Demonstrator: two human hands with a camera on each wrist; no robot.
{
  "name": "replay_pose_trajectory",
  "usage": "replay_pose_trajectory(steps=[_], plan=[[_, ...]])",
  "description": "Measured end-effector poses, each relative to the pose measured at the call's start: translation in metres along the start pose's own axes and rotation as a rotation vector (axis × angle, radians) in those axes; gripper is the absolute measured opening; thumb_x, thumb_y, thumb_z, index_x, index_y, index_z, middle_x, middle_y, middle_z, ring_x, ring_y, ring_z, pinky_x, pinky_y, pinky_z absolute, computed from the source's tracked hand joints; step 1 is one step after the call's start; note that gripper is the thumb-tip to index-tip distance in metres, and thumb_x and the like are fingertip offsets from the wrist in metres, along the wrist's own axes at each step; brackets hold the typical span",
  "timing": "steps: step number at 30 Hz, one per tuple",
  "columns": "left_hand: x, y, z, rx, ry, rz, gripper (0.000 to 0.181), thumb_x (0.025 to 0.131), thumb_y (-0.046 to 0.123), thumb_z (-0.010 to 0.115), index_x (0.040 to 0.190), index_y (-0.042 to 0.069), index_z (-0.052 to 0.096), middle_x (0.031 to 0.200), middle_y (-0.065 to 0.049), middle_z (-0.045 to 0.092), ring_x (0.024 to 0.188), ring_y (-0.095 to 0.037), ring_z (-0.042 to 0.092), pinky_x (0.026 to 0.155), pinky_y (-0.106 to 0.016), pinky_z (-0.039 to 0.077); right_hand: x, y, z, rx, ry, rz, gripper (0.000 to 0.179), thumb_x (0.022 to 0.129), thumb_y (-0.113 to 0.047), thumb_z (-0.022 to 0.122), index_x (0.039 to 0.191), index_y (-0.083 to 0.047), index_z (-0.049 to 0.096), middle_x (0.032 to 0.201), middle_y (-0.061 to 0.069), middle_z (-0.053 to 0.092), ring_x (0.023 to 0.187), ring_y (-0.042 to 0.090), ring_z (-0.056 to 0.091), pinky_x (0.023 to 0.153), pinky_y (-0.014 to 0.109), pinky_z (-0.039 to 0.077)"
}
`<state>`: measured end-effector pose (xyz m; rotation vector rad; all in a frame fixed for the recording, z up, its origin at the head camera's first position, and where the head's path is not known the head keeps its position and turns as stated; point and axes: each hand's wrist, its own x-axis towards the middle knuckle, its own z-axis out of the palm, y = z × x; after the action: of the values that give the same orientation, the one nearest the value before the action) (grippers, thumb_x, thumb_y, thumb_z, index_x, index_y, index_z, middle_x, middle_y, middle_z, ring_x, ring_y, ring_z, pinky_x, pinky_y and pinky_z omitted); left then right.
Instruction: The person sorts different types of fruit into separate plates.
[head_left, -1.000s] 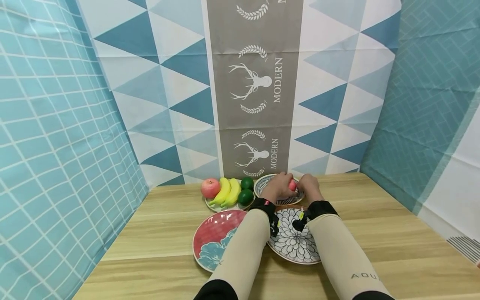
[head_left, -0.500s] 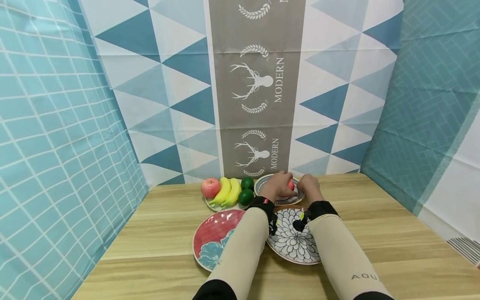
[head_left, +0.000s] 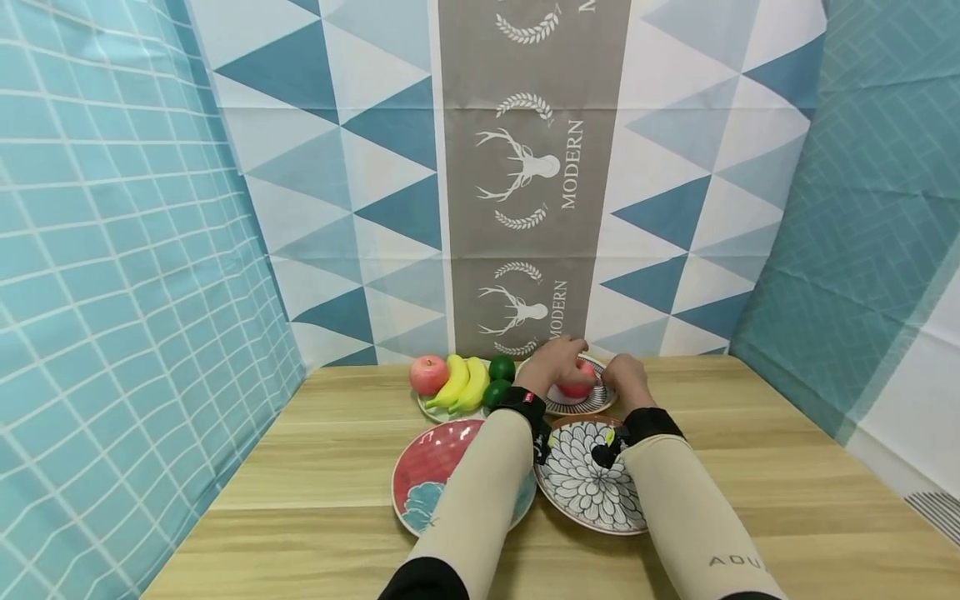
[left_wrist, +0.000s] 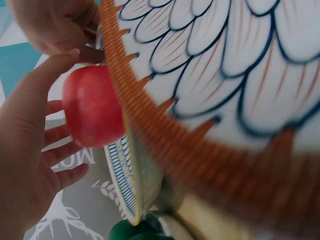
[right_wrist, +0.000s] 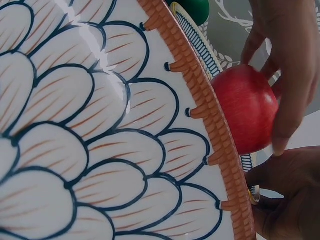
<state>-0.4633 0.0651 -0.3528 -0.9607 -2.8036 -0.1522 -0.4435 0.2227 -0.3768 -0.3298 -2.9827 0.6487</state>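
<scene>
A red apple (head_left: 576,382) sits on a small striped plate (head_left: 577,407) at the back of the table. Over its left side is my left hand (head_left: 553,365), fingers spread and loosely extended behind the apple (left_wrist: 95,106), thumb near its upper side in the left wrist view. My right hand (head_left: 627,379) pinches the right rim of the striped plate (right_wrist: 254,195) between thumb and fingers. Beneath my wrists lies a flower-patterned plate (head_left: 596,483) with a brown rim, which hides part of the striped plate in both wrist views.
At back left, another plate (head_left: 437,411) holds a pink apple (head_left: 429,375), bananas (head_left: 471,385) and green fruits (head_left: 501,367). A red and blue plate (head_left: 435,454) lies front left, partly under my left forearm. Patterned cloth (head_left: 390,208) hangs behind the table (head_left: 315,483).
My left hand has loosened from the apple and lifted slightly, so more of the apple shows. The right hand keeps its place at the plate rim. The head view has shifted a little left.
</scene>
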Motion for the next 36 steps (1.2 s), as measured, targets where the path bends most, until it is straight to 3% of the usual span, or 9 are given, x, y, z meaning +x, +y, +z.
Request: replay_pose_trajectory(steps=[5,10,15,20,24,36], plan=[[-0.006,-0.006,-0.011,-0.066,0.014,-0.001,0.066,0.085,0.06,0.064,0.139,0.023,0.052,0.139,-0.003,0.052,0.125,-0.02,0.051,0.102,-0.036,0.045,-0.004,0.004,0.001,0.008,0.008,-0.012,0.013,0.082,-0.006,0.056,0.077,0.004,0.061,0.084,0.019,0.059,0.074,0.03,0.047,0.06,0.033,0.042],[-0.009,-0.025,-0.021,-0.089,0.012,-0.03,0.071,0.085,0.063,0.063,0.141,0.02,0.052,0.141,-0.005,0.051,0.128,-0.021,0.049,0.105,-0.039,0.043,-0.007,0.002,0.0,-0.013,-0.007,-0.01,0.015,0.085,-0.007,0.054,0.077,0.004,0.06,0.086,0.019,0.059,0.075,0.03,0.049,0.06,0.033,0.042],[-0.011,-0.046,-0.026,-0.065,0.01,-0.057,0.072,0.084,0.063,0.064,0.141,0.02,0.052,0.141,-0.004,0.051,0.131,-0.022,0.046,0.107,-0.041,0.041,-0.007,-0.002,0.002,0.0,-0.005,0.004,0.015,0.086,-0.007,0.054,0.078,0.004,0.061,0.084,0.018,0.058,0.074,0.029,0.049,0.057,0.031,0.042],[-0.023,-0.06,-0.031,-0.067,0.007,-0.115,0.07,0.083,0.062,0.066,0.14,0.023,0.053,0.144,-0.006,0.048,0.133,-0.025,0.044,0.106,-0.045,0.041,-0.006,-0.001,0.004,0.028,-0.004,0.023,0.016,0.087,-0.007,0.055,0.079,0.005,0.062,0.085,0.018,0.058,0.074,0.029,0.05,0.056,0.031,0.043],[-0.029,-0.071,-0.033,-0.04,0.011,-0.123,0.069,0.083,0.06,0.067,0.139,0.021,0.055,0.139,-0.007,0.051,0.129,-0.026,0.047,0.106,-0.044,0.041,-0.005,-0.001,0.004,0.03,0.005,0.016,0.016,0.087,-0.007,0.054,0.08,0.005,0.063,0.087,0.019,0.059,0.075,0.029,0.051,0.058,0.032,0.044],[-0.038,-0.093,-0.051,-0.026,-0.001,-0.17,0.071,0.087,0.055,0.066,0.144,0.016,0.05,0.145,-0.01,0.047,0.132,-0.027,0.045,0.109,-0.042,0.039,-0.004,-0.005,-0.001,0.058,0.02,0.052,0.019,0.088,-0.009,0.055,0.088,0.007,0.064,0.09,0.019,0.059,0.078,0.03,0.052,0.058,0.03,0.044]])
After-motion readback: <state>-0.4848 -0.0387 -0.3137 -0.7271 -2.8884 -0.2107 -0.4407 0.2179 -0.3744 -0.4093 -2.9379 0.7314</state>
